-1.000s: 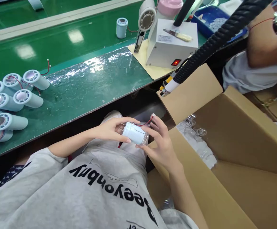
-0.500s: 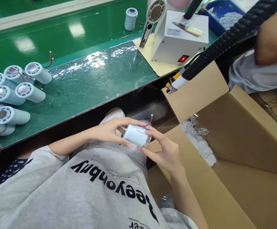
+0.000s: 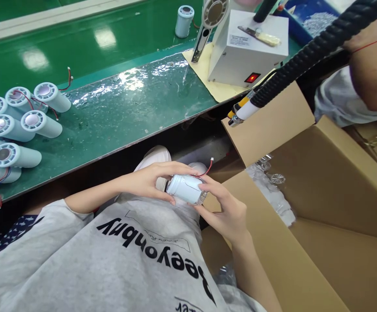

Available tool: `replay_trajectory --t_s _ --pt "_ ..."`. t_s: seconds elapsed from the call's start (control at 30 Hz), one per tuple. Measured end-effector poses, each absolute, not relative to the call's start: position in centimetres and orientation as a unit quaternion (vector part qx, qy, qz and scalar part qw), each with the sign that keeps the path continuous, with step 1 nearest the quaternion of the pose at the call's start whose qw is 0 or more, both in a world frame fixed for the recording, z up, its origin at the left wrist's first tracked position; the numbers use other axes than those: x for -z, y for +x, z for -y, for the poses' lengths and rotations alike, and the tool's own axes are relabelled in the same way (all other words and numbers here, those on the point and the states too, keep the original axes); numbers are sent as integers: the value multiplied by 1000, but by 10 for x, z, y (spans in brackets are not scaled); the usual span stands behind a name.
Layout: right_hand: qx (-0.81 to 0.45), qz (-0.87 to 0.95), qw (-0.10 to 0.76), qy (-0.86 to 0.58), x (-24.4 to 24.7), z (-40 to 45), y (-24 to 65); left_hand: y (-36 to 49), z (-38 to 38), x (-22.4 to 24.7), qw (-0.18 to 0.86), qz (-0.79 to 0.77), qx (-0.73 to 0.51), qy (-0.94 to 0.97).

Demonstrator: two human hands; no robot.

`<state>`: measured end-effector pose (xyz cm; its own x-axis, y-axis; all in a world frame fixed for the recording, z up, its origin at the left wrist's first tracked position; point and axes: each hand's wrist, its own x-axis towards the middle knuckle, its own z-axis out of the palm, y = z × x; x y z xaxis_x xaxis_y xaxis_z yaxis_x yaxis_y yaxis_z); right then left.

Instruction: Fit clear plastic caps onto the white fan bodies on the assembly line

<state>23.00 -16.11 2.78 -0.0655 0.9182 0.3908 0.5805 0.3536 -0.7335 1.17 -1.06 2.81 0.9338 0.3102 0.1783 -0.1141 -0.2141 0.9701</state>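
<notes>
Over my lap I hold a light blue plastic cylinder (image 3: 184, 189) between both hands, lying roughly sideways. My left hand (image 3: 152, 181) grips its left end, fingers over the top and thumb below. At the other end, my right hand (image 3: 225, 209) has fingers and thumb around a clear plastic piece (image 3: 202, 198) fitted there. From the cylinder's upper side a thin red wire (image 3: 209, 167) with a small white connector sticks up. A dark line runs along the cylinder's side. My right fingers partly hide the clear piece.
Several similar blue cylinders (image 3: 17, 155) stand on the green bench at left; one more cylinder (image 3: 184, 21) is farther back. A white box-shaped device (image 3: 246, 52) bears a knife (image 3: 260, 36). A black flexible hose (image 3: 298, 56) hangs above an open carton (image 3: 347, 173). A co-worker's arm (image 3: 370, 65) is at right.
The held cylinder has tilted slightly, its right end lower, and the wire leans further right. Both hands keep their grip. The co-worker's arm has shifted.
</notes>
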Motion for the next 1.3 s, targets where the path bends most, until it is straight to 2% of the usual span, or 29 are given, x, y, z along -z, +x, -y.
replay_trajectory --t_s 0.2,0.97,1.3 --pt "-224 678 449 -537 -24 163 228 12 11 -28 621 -61 -179 760" --pt "-530 453 480 -531 -24 152 230 8 12 -26 622 -70 -183 758" --pt "-614 335 480 -529 -15 148 223 7 11 -22 613 -77 -175 766"
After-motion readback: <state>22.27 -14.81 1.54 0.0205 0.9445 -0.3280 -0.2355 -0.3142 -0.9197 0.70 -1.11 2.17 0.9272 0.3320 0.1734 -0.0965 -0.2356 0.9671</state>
